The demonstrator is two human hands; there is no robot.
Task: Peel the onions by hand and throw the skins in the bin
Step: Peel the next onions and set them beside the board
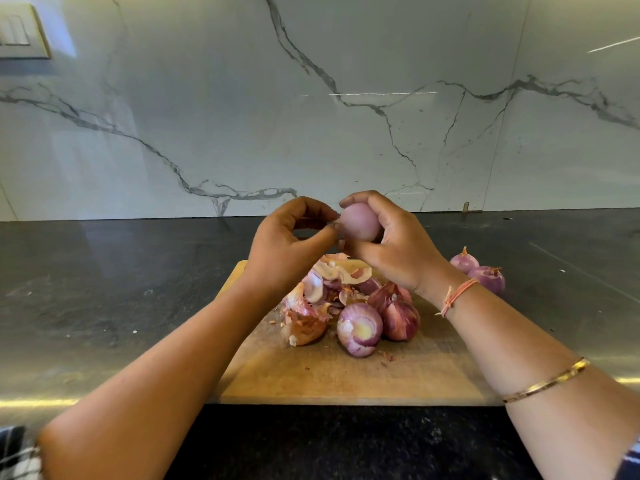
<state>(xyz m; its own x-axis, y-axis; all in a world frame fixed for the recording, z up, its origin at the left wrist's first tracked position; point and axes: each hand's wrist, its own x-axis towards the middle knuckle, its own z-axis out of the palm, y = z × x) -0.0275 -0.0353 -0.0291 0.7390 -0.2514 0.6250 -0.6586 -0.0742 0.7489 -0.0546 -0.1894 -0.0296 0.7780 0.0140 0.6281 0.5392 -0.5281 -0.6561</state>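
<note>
My right hand (391, 244) grips a pale purple onion (358, 221) held up above the wooden cutting board (346, 379). My left hand (287, 244) pinches the onion's left end between thumb and fingertips. Below the hands, a heap of loose onion skins (332, 278) lies on the board. A cut onion with its pale centre showing (359, 329) and a darker red onion (400, 320) rest beside the heap. Two peeled onions (479, 270) sit on the dark counter to the right of the board. No bin is in view.
The board lies on a dark stone counter (104, 289) that runs to a white marble wall (311, 116). A switch plate (20, 32) is at the upper left. Small skin flakes dot the counter and board.
</note>
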